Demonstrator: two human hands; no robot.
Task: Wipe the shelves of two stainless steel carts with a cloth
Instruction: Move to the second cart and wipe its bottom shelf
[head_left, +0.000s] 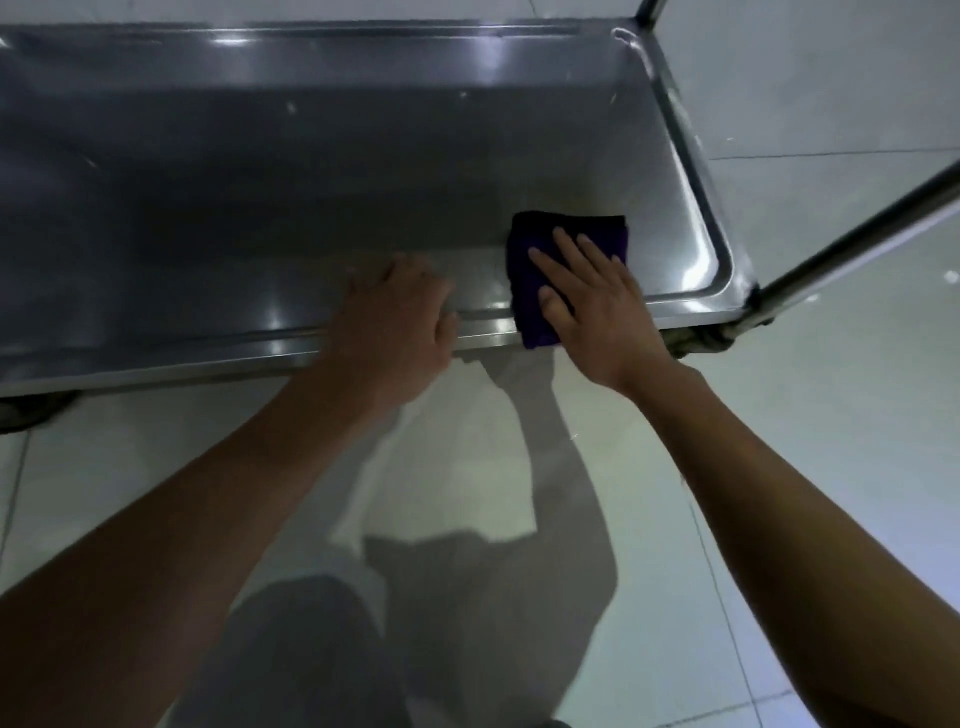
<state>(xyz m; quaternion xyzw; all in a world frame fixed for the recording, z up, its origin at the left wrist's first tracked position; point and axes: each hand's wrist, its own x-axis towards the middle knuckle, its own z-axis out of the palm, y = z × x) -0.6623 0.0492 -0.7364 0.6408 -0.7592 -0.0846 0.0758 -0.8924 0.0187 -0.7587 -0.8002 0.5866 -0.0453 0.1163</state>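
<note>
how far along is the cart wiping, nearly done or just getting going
Hard to call anything finished: only one low shelf shows, with pale specks across its far side. In hand: the right hand presses a purple cloth flat at the shelf's near right corner, while the left hand rests on the front rim. Left: the rest of this shelf; other shelves and a second cart aren't in view.
</note>
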